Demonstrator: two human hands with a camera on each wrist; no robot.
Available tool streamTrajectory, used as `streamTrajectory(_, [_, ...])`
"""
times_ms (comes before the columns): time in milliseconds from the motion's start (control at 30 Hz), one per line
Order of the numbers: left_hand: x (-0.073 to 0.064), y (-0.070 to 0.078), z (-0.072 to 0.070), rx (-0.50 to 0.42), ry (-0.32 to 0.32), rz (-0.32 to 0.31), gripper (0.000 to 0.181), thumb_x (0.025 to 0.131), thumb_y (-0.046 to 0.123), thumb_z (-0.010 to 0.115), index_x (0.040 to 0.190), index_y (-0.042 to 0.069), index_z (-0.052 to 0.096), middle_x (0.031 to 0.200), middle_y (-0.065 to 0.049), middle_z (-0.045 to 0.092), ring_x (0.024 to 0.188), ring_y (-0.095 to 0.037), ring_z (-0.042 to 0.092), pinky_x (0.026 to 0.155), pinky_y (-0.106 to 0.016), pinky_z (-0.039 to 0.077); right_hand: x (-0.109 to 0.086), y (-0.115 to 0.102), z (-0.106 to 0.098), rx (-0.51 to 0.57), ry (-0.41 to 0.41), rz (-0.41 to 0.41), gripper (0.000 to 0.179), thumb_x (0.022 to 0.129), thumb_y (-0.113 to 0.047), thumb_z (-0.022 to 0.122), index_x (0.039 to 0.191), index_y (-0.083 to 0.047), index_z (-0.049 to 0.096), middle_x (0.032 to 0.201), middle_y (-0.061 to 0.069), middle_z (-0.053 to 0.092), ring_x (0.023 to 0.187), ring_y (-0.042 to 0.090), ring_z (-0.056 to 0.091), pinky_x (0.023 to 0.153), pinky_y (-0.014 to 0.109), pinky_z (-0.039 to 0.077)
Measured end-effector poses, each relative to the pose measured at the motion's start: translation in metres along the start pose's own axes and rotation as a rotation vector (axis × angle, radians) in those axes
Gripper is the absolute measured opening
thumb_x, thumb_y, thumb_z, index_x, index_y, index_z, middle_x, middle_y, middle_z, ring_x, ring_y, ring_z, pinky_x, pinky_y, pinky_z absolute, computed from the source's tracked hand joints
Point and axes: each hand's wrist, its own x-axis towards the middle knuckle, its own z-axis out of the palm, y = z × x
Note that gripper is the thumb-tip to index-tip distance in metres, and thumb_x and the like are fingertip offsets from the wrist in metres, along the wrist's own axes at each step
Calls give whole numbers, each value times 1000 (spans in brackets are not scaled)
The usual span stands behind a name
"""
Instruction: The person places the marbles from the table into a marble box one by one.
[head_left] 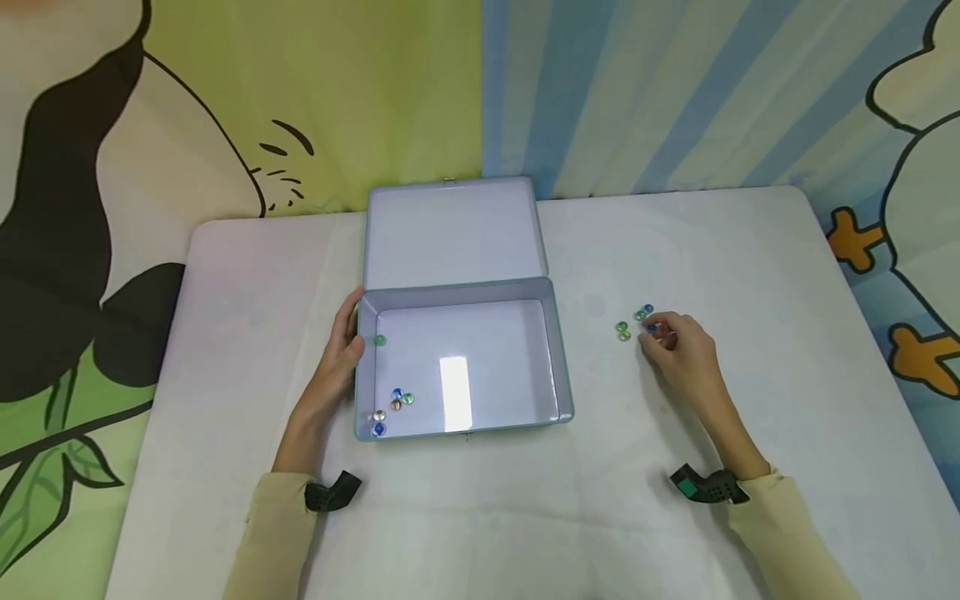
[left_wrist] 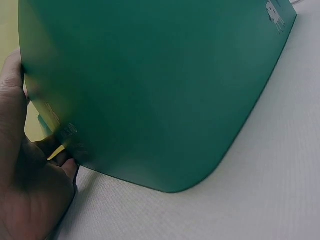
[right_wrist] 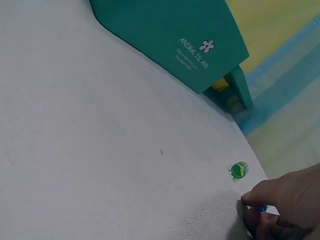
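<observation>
A shallow tin box, pale inside and green outside, stands on the table with its lid folded back. My left hand rests against the box's left wall, fingers along the outside and thumb right at the rim. Inside lie several glass marbles: a green marble by the left wall and others toward the front left corner. To the right of the box, my right hand pinches a blue marble between thumb and fingertips, low over the table. Close beside it are several loose marbles, including a green marble.
A white cloth covers the table. Behind it hangs a printed curtain, yellow and blue-striped, close to the table's back edge. Each wrist carries a black strap-on device, seen on the left wrist and the right wrist.
</observation>
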Motion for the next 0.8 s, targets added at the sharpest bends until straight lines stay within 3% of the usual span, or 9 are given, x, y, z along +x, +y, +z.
streamTrajectory(233, [-1, -3, 0, -1, 10, 1, 82, 89, 64, 54, 154, 36, 14, 163, -4, 10, 149, -32, 6, 113, -67, 2, 6, 5, -1, -23, -53, -11, 16, 90, -6, 67, 104, 1, 68, 77, 11, 55, 69, 17, 41, 60, 27, 34])
streamTrajectory(467, [1, -2, 1, -7, 3, -7, 81, 89, 63, 54, 154, 35, 13, 164, -3, 9, 150, -30, 4, 113, -67, 1, -1, -6, -8, 6, -67, 5, 15, 89, -6, 67, 104, -2, 68, 82, 11, 59, 69, 11, 45, 59, 19, 37])
streamTrajectory(667, [0, 0, 1, -3, 9, -12, 82, 89, 63, 55, 154, 36, 14, 164, -3, 9, 151, -29, 2, 114, -66, 0, -6, -47, -16, 110, -30, -146, 14, 85, 0, 71, 99, -4, 69, 80, 6, 60, 66, 3, 48, 58, 12, 39])
streamTrajectory(800, [0, 0, 1, -9, 11, -13, 82, 89, 63, 55, 154, 36, 14, 164, -3, 10, 150, -30, 4, 114, -65, 1, -1, -85, -21, 160, -74, -250, 16, 83, 0, 73, 98, -5, 69, 81, 3, 63, 68, 3, 53, 62, 11, 43])
